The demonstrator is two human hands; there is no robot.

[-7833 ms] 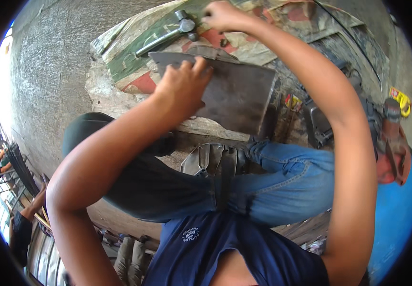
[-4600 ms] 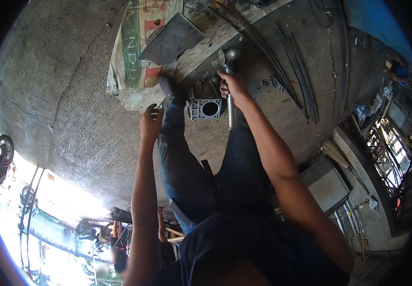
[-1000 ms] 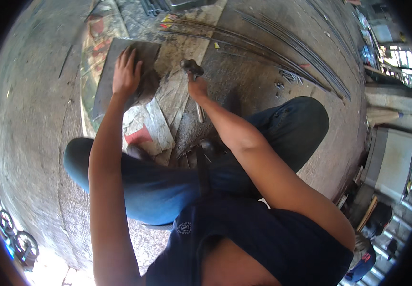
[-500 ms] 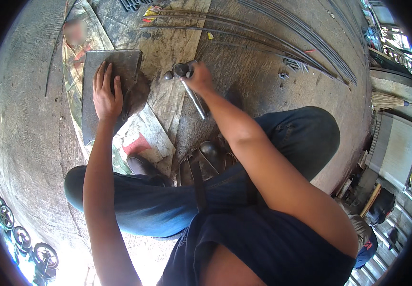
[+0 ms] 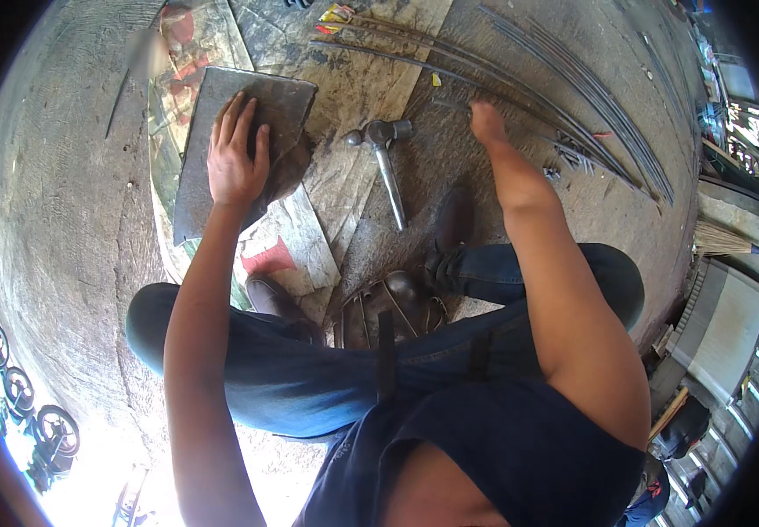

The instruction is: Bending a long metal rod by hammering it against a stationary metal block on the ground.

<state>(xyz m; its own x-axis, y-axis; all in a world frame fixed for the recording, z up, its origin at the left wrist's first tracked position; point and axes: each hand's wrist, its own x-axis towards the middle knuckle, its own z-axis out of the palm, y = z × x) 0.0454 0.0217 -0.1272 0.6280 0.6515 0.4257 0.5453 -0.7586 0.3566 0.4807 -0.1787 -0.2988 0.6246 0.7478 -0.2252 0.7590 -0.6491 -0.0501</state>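
Note:
My left hand (image 5: 237,167) lies flat on a dark, heavy metal block (image 5: 278,98), its fingers stretched out. Right of the block, a ball-peen hammer (image 5: 388,180) rests on the ground, its handle pointing toward me and nothing holding it. Farther right, my right hand (image 5: 487,123) reaches down to a thin metal rod (image 5: 450,104). Its fingers look closed around the rod, whose left end sticks out past them; the fingertips are partly hidden.
Long metal rods (image 5: 573,97) lie across the floor at the far right, with several short metal pieces (image 5: 574,156) near them. Worn sheeting (image 5: 309,237) spreads under the block. A broom (image 5: 726,239) is at the right edge. My shoes (image 5: 456,220) flank the work area.
My right hand has let go of the hammer and moved right to the thin rod. The hammer now lies on the ground. My left hand stays on the block; the whole view has shifted.

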